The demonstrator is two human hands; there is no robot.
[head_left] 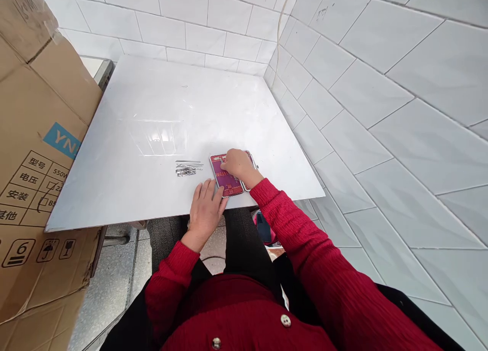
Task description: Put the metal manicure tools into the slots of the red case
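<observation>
A small open case [225, 181] with a purple and red lining lies near the front edge of the white table. Elastic-looking loops run across its middle, and a few slim pale pieces show at its top. My right hand [240, 164] is over the case with its fingers pinched together at the upper part; what they hold is mostly hidden. My left hand [206, 206] lies at the case's lower left corner, fingers stretched out on the table, thumb touching the rim. Left of the case is a group of thin metal tools [186, 168], lying roughly parallel.
The white table [152, 97] reaches back to a tiled wall [206, 36], with another tiled wall [381, 97] on the right. A large cardboard box [38, 112] stands along the left side. A cable [279, 31] hangs in the corner.
</observation>
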